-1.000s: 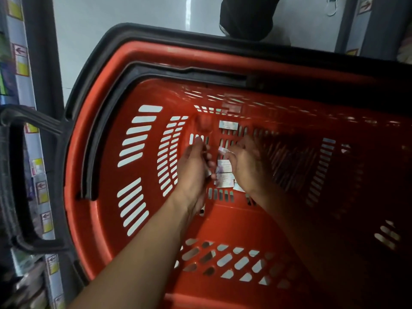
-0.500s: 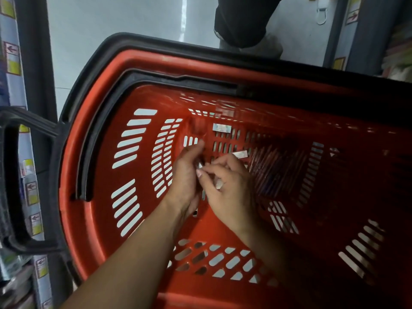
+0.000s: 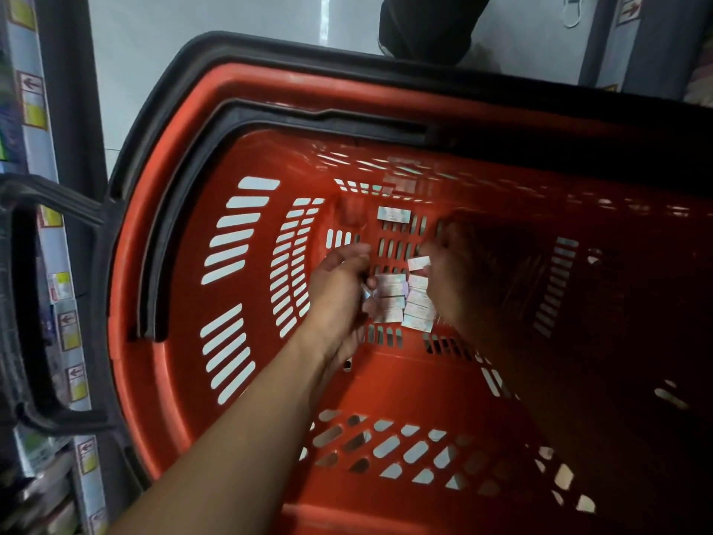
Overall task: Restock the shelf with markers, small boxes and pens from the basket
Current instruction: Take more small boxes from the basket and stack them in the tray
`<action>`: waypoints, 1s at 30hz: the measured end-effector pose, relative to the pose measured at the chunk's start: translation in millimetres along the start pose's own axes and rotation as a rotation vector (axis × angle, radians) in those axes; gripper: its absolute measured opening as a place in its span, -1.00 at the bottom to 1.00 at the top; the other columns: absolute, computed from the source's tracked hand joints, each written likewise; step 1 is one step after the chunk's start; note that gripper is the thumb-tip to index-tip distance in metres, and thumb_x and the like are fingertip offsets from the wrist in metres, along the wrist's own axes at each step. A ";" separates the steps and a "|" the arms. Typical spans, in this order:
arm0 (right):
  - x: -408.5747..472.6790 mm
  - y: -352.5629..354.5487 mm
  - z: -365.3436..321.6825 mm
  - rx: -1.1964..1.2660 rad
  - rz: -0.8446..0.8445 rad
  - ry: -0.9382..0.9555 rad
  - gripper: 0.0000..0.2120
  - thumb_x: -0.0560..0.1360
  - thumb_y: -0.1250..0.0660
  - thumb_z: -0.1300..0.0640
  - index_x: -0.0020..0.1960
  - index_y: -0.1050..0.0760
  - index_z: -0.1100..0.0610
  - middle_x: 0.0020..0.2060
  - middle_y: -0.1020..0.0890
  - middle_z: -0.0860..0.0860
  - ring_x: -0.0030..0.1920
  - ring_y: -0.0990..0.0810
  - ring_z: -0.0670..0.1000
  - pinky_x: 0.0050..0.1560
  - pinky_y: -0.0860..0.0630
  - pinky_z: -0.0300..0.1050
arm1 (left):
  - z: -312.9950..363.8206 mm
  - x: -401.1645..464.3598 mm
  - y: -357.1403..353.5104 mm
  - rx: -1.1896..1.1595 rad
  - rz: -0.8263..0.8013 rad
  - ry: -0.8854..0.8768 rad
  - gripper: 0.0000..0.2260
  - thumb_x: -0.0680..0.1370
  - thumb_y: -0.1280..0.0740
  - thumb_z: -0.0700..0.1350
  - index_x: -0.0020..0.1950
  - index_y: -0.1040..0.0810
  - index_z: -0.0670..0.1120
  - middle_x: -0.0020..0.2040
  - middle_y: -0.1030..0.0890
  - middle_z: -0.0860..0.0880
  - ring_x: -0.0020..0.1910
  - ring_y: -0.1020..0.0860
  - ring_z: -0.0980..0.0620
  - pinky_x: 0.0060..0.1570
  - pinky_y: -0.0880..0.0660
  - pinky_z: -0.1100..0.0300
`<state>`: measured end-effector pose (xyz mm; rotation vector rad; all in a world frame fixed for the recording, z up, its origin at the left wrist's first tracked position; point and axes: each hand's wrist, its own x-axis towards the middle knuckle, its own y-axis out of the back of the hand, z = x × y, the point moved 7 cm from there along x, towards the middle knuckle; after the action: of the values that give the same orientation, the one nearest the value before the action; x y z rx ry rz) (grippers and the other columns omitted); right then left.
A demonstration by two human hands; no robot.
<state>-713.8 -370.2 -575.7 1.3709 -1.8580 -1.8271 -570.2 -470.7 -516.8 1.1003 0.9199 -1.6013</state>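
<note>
My left hand [image 3: 339, 287] curled its fingers against a cluster of small boxes [image 3: 403, 301] on the red basket [image 3: 185, 287] floor; my right hand [image 3: 447, 279] pinched one box. Another box [image 3: 393, 214] lay apart near the far wall, bare floor nearer me.

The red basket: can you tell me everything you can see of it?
The basket looks like glossy red plastic, deep, with rounded corners and rows of slots cut through its walls and floor. A black band runs round its rim, and a black handle sticks out at the left. It stands on a pale floor between shelves. Small white boxes lie in a cluster on its bottom, one more apart further back. The left hand and right hand reach inside, at the boxes.
</note>
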 end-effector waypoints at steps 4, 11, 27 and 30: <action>-2.1 -6.0 -1.7 -0.041 -0.022 0.024 -0.39 0.45 -0.44 0.28 0.47 -0.41 0.08 0.42 -0.40 0.09 0.43 -0.36 0.14 0.44 -0.38 0.06 | 3.7 -6.2 -1.4 0.075 0.020 -0.022 -0.79 0.66 -0.23 -0.31 0.26 -0.55 -0.21 -0.33 -0.44 -0.11 -0.53 -0.36 0.07 -0.61 -0.24 0.29; -34.2 60.2 -23.0 0.413 0.059 -0.019 -0.78 0.57 -0.40 0.18 0.21 -0.58 0.11 0.14 -0.62 0.12 0.14 -0.59 0.16 0.13 -0.52 0.01 | 22.9 -47.2 -1.1 0.160 0.016 -0.072 -0.80 0.68 -0.25 -0.28 0.14 -0.65 -0.11 -0.40 -0.52 -0.04 -0.54 -0.41 0.07 -0.57 -0.30 0.29; -195.6 352.1 -130.9 0.761 0.215 0.083 -0.85 0.61 -0.38 0.17 0.15 -0.67 0.07 -0.04 -0.63 -0.12 -0.10 -0.61 -0.26 -0.12 -0.43 -0.50 | 129.4 -316.8 -3.6 0.372 -0.216 -0.350 -0.90 0.64 -0.41 -0.07 0.06 -0.74 0.06 -0.29 -0.55 -0.06 -0.33 -0.37 -0.03 -0.40 -0.20 0.21; -228.9 401.7 -147.4 0.762 0.301 0.096 -0.84 0.61 -0.37 0.12 0.15 -0.67 0.03 -0.05 -0.63 -0.15 -0.09 -0.63 -0.21 -0.10 -0.49 -0.41 | 152.4 -374.1 -5.6 0.440 -0.300 -0.441 -0.89 0.64 -0.40 -0.02 0.03 -0.73 0.04 -0.30 -0.58 -0.10 -0.39 -0.42 -0.01 -0.41 -0.29 0.20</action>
<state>-670.0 -387.2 -92.7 1.2208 -2.6601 -0.9111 -557.9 -503.2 -114.3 0.8584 0.4596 -2.2553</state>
